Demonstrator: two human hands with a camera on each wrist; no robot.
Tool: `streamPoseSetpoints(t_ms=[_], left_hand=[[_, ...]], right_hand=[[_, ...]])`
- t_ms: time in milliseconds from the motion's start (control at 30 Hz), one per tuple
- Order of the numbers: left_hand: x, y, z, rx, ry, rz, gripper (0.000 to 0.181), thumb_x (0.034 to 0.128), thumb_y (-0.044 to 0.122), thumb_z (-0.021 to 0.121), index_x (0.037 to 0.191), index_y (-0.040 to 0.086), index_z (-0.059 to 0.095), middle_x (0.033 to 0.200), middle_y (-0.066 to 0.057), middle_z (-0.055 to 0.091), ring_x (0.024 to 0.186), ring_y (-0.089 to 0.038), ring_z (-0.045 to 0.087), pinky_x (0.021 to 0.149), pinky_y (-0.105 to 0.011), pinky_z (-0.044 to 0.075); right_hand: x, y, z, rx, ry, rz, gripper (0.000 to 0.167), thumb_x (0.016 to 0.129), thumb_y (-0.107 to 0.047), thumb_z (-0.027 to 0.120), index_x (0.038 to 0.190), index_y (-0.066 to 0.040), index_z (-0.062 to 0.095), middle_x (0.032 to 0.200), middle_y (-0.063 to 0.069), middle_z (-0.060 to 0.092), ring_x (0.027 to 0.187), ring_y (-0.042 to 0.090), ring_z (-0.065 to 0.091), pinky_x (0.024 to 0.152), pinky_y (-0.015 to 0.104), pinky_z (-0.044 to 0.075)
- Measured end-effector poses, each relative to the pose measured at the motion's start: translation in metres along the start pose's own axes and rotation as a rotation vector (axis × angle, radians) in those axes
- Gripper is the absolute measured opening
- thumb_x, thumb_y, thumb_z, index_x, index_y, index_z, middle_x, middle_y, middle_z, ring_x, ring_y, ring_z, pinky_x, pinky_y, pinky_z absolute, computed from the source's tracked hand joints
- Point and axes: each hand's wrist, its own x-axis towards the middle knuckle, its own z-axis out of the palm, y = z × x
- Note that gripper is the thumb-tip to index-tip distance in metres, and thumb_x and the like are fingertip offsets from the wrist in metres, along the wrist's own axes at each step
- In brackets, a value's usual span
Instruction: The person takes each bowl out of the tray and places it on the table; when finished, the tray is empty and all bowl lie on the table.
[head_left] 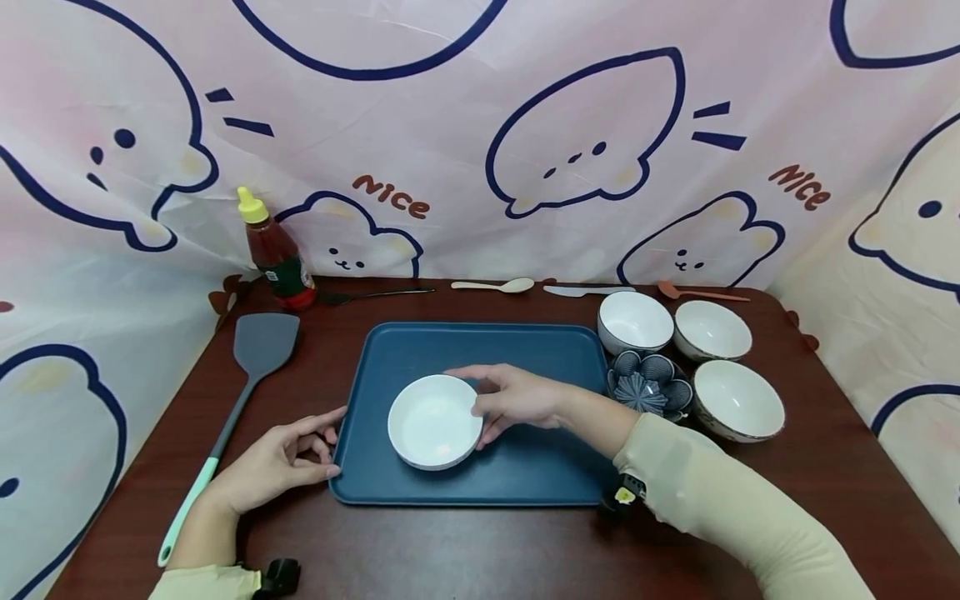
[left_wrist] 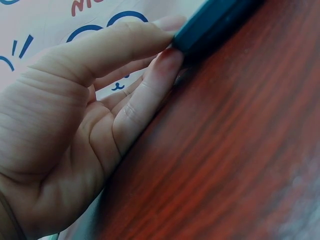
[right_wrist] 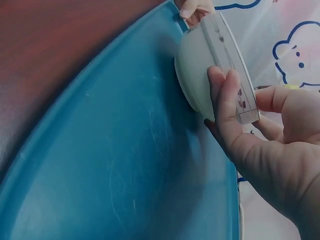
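My right hand (head_left: 517, 400) grips a small white bowl (head_left: 431, 421) by its right side. In the right wrist view the bowl (right_wrist: 200, 65) shows a patterned band below its rim, with the fingers and thumb on both sides of its wall. It is over the left half of a blue rectangular tray (head_left: 525, 475); whether its base touches the tray I cannot tell. At the tray's left edge, my left hand (head_left: 288, 458) holds the rim. The left wrist view has the tray's edge (left_wrist: 200, 30) between the left fingertips (left_wrist: 170, 57).
Right of the tray stand several white bowls (head_left: 738, 400) and a dark blue petal-shaped dish (head_left: 648, 383). A grey spatula (head_left: 255, 358) lies at left, near a red sauce bottle (head_left: 279, 258). Along the back are a dark fork (head_left: 375, 293), a spoon (head_left: 495, 286), a knife (head_left: 588, 291) and an orange spoon (head_left: 697, 292).
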Motion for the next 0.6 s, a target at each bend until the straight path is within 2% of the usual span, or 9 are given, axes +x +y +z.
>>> streamPoseSetpoints(t_ms=[300, 600], left_hand=[[0.0, -0.002, 0.0, -0.013, -0.009, 0.01, 0.076, 0.0879, 0.011, 0.076, 0.152, -0.001, 0.036, 0.113, -0.019, 0.051, 0.085, -0.012, 0.063, 0.07, -0.027, 0.057], [0.001, -0.002, 0.0, -0.013, -0.02, 0.006, 0.078, 0.0879, 0.011, 0.076, 0.153, -0.001, 0.035, 0.113, -0.019, 0.051, 0.085, -0.012, 0.063, 0.071, -0.027, 0.057]], right_hand=[[-0.028, -0.011, -0.023, -0.005, 0.094, -0.042, 0.064, 0.097, -0.003, 0.055, 0.154, -0.027, 0.038, 0.127, 0.022, 0.057, 0.079, 0.028, 0.073, 0.075, 0.036, 0.061], [-0.079, -0.004, -0.041, 0.019, 0.169, -0.061, 0.064, 0.098, -0.007, 0.054, 0.155, -0.026, 0.034, 0.131, 0.023, 0.055, 0.082, 0.029, 0.073, 0.074, 0.033, 0.06]])
